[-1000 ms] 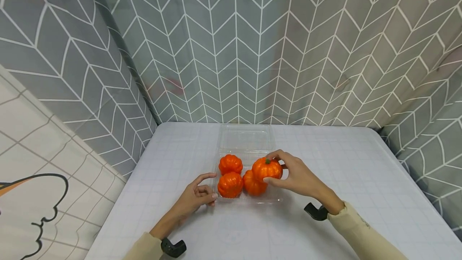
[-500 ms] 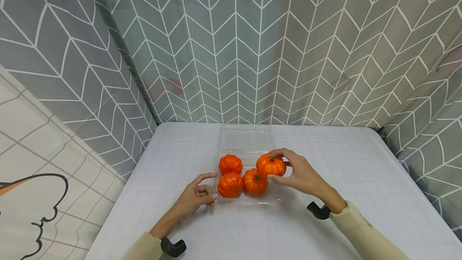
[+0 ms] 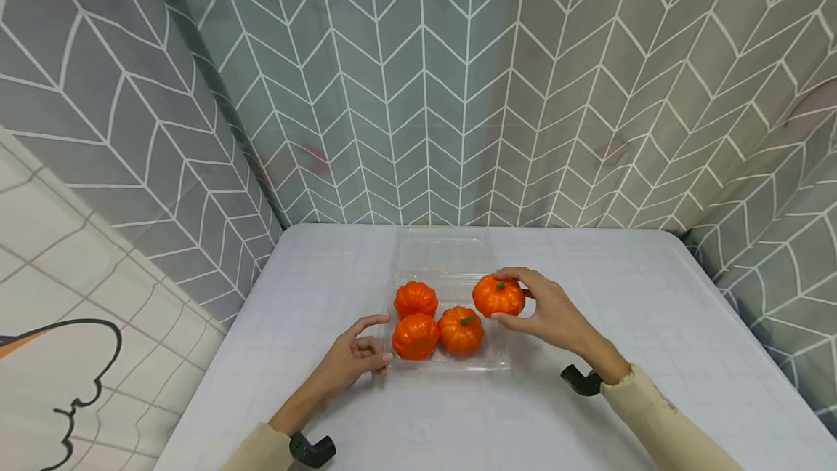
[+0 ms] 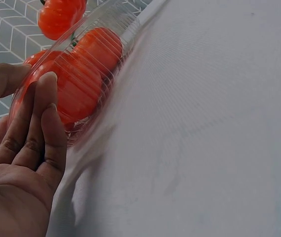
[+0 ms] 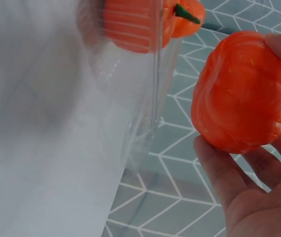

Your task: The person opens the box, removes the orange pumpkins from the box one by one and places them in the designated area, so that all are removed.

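Pumpkin further right, underside behind fingers

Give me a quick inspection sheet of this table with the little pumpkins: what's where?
Surface: white gridded table.
Job's things: clear plastic container with its lid open; three orange pumpkins inside; a fourth pumpkin held above its far right corner.
Clutter: nothing seen.
Hands: right hand grips the fourth pumpkin; left hand touches the container's left edge with loosely bent fingers.
Cables: nothing seen.
Surroundings: grey chevron curtains behind and at both sides.
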Demonstrator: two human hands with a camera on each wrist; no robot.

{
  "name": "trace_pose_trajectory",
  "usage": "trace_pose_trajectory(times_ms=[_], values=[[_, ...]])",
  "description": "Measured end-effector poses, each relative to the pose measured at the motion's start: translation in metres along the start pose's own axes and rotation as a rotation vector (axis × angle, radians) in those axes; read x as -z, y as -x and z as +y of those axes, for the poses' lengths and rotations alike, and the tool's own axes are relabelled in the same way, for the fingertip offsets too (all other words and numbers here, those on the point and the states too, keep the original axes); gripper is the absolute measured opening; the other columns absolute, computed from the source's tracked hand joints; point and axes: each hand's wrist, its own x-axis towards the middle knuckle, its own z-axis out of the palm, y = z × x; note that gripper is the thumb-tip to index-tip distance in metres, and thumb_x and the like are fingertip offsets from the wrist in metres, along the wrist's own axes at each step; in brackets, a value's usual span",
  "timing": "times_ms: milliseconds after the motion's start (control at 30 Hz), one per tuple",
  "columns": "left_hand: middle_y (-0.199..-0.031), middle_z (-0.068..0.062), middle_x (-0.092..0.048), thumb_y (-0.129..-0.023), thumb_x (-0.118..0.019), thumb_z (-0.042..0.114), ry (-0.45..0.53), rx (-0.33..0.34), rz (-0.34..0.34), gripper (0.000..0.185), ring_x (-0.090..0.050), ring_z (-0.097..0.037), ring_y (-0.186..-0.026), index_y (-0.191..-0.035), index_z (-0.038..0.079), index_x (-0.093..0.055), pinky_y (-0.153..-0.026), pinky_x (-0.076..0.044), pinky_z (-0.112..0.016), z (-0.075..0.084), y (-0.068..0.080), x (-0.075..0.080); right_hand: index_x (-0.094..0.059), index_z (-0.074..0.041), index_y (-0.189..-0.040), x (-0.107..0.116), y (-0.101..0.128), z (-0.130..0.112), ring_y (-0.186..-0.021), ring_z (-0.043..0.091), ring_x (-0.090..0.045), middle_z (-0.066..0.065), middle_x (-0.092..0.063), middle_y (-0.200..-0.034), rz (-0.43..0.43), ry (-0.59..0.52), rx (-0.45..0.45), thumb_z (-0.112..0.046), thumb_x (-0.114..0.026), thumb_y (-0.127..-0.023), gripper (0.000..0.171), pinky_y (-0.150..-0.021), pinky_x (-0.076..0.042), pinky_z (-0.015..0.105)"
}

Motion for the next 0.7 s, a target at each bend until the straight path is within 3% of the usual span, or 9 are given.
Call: trace_pose_trajectory(times_ms=[433, 700], values=[[-0.092, -0.011, -0.068, -0.094, -0.077, 0.013, 0.0, 0.033, 0.022, 0.074, -0.069, -0.022, -0.078, -0.156, 0.011, -0.037, -0.081, -0.061, -0.037, -0.001, 0.002, 0.0, -0.06, -0.011, -0.136, 0.006, 0.002, 0.018, -0.122, 0.026, -0.059, 0.003, -0.061, -0.135, 0.057, 0.03, -0.012, -0.023, -0.091, -0.081, 0.064, -0.097, -0.055, 0.048], [-0.091, -0.011, -0.067, -0.095, -0.076, 0.011, -0.009, 0.02, 0.015, 0.072, -0.069, -0.022, -0.078, -0.156, 0.01, -0.037, -0.079, -0.061, -0.036, 0.0, 0.001, -0.001, -0.059, -0.009, -0.136, 0.008, 0.002, 0.034, -0.123, 0.029, -0.059, 0.006, -0.062, -0.135, 0.093, 0.039, -0.024, -0.017, -0.091, -0.08, 0.065, -0.097, -0.054, 0.049]])
